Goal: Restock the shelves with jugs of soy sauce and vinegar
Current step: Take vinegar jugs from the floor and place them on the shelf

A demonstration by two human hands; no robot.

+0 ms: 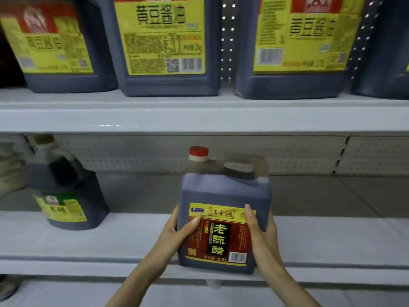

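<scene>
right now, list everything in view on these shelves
upper shelf: one, white, across the top
lower shelf: one, white, below it
soy sauce jugs: four, one cut off, dark, yellow labels, upper shelf
vinegar jug: one, dark, red cap, red-yellow label, lower shelf front edge
second jug: one, dark, green-yellow label, lower shelf left
back panel: one, pale, perforated, behind lower shelf
left hand: grips vinegar jug's left side
right hand: grips its right side

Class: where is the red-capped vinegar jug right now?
Head view, centre: the red-capped vinegar jug sits at the front edge of the lower shelf, gripped between the left hand and right hand, a green-labelled jug to its left.
</scene>
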